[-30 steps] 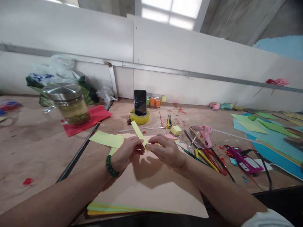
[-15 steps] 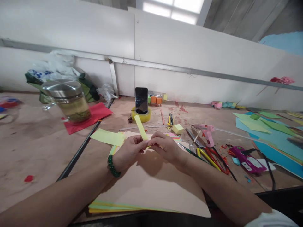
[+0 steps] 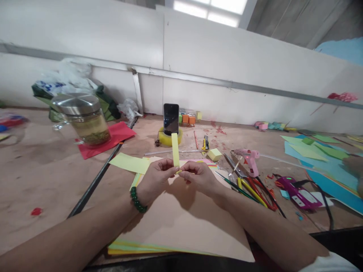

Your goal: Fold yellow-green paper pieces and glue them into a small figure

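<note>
Between my two hands a narrow yellow paper strip [image 3: 175, 150] stands nearly upright, its lower end pinched at the fingertips. My left hand [image 3: 159, 175], with a green bead bracelet at the wrist, is closed on the strip's lower end. Meeting it from the right, my right hand [image 3: 198, 177] pinches the same end, where a small folded bit shows. Both hands hover over a stack of coloured paper [image 3: 195, 223] with a pale peach sheet on top. A wider yellow paper piece [image 3: 129, 163] lies by my left hand.
Right of the stack lie scissors [image 3: 236, 166], red-and-yellow-handled pliers [image 3: 252, 190], a pink glue gun [image 3: 249, 160] and a purple device [image 3: 299, 192]. A glass tea mug [image 3: 90, 124] stands left on red paper. A phone [image 3: 171, 118] leans on a yellow tape roll [image 3: 170, 139]. Another person's hand [image 3: 354, 168] shows at far right.
The yellow strip has swung from leaning left to nearly upright. My right fingers have shifted their pinch at its lower end. The other person's hand has come further into view.
</note>
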`<action>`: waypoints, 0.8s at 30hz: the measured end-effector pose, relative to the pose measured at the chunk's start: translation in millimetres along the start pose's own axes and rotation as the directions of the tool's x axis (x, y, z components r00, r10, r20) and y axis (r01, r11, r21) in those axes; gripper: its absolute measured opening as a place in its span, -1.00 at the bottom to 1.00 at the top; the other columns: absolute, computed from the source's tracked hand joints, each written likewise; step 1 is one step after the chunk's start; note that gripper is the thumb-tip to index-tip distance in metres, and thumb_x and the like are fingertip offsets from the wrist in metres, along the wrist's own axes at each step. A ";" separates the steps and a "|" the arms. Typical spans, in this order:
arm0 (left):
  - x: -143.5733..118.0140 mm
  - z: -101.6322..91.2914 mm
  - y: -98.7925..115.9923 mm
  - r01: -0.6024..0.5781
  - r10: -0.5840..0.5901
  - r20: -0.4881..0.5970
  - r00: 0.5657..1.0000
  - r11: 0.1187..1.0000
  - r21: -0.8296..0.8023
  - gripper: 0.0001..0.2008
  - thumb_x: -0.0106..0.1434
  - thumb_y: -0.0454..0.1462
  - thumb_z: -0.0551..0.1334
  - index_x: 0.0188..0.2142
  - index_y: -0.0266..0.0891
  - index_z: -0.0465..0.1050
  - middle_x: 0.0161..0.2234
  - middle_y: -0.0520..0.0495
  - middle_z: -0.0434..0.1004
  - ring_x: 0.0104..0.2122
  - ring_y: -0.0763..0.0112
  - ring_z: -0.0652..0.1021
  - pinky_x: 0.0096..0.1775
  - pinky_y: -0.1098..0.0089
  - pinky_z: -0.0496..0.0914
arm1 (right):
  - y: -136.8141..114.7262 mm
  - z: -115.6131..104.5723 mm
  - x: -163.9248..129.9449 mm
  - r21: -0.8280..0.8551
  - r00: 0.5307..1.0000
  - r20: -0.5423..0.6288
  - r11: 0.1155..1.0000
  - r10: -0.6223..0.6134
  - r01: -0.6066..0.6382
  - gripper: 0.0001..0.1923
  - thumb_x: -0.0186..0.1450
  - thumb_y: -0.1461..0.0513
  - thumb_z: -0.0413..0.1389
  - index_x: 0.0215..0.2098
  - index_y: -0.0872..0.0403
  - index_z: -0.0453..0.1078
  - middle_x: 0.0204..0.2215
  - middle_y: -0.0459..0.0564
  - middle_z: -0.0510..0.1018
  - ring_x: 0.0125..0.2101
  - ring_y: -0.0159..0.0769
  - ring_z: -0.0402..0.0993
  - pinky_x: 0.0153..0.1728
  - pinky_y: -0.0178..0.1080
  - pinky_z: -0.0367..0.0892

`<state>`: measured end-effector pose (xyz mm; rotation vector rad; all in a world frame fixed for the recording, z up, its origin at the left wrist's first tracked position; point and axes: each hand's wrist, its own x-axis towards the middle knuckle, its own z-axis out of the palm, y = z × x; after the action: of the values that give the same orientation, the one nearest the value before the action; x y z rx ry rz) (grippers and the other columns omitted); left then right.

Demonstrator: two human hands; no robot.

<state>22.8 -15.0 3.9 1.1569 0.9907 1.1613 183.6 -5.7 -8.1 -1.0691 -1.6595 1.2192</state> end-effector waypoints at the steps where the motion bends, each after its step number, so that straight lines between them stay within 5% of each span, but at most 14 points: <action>1: -0.5 0.2 0.7 0.000 0.000 -0.006 1.000 1.000 0.001 -0.80 -0.13 -0.20 0.40 -0.60 -0.25 0.44 -0.62 0.08 0.40 -0.56 0.50 0.34 -0.48 0.45 0.22 | -0.8 0.0 0.2 0.009 1.000 0.000 1.000 0.009 -0.009 -0.81 0.07 0.12 0.23 -0.52 0.10 0.44 -0.61 -0.16 0.41 -0.64 -0.48 0.29 -0.59 -0.37 0.25; 11: -1.1 2.6 4.8 -0.036 0.036 -0.031 0.999 0.999 0.005 -0.89 -0.14 -0.26 0.37 -0.60 -0.24 0.50 -0.61 0.07 0.44 -0.53 0.47 0.37 -0.42 0.44 0.28 | -7.7 1.8 0.2 0.165 0.985 -0.070 0.976 0.155 -0.142 -0.65 -0.05 0.03 0.32 -0.54 0.12 0.39 -0.63 -0.17 0.46 -0.62 -0.48 0.40 -0.59 -0.41 0.31; 24: -5.4 4.5 6.0 -0.089 0.090 -0.017 0.996 0.996 0.019 -0.88 -0.08 -0.24 0.36 -0.53 -0.26 0.55 -0.53 0.01 0.53 -0.46 0.40 0.45 -0.35 0.41 0.35 | -9.3 2.1 0.7 0.230 0.983 -0.082 0.963 0.165 -0.143 -0.58 -0.13 0.02 0.39 -0.58 0.12 0.33 -0.69 -0.19 0.46 -0.65 -0.45 0.46 -0.59 -0.42 0.32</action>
<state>25.4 -20.8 10.5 1.2177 0.9734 1.2378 179.9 -7.4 0.5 -1.1146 -1.3470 1.3926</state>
